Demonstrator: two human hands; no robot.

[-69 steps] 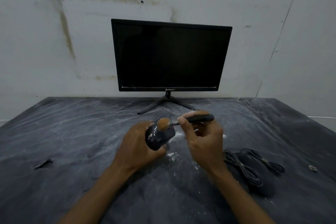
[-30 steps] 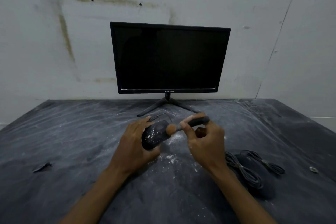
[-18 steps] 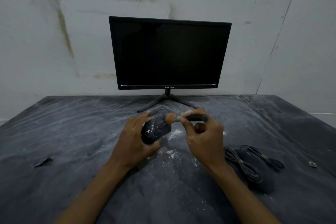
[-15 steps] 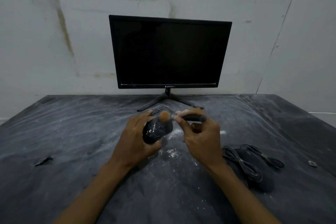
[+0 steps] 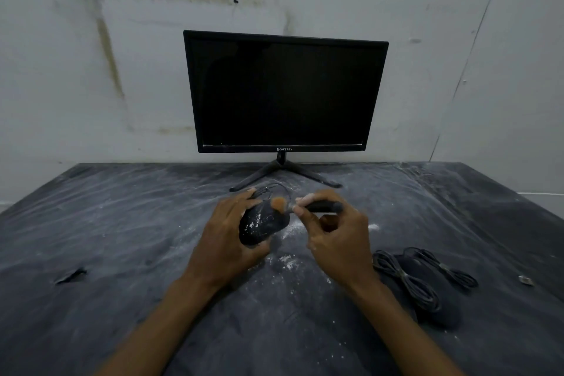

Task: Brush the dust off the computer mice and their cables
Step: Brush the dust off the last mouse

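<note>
A pale wall (image 5: 91, 76) rises behind the table (image 5: 106, 223), marked with brownish streaks and two small dark holes near the top. The table wears a dark sheet, dusted with white powder (thickest toward the middle). A black monitor (image 5: 283, 91) stands at the far edge, screen dark. The light is dim.

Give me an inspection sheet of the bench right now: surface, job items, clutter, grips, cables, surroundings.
Surface: dark table, streaked with white dust.
Job's things: dusty mouse held up; brush tip at its front; second mouse lying at right.
Clutter: dark scrap; small pale bit.
Grips: left hand holds the dusty mouse; right hand pinches the brush.
Cables: bundled cables lie on the second mouse.
Surroundings: dark monitor, stained wall.
</note>
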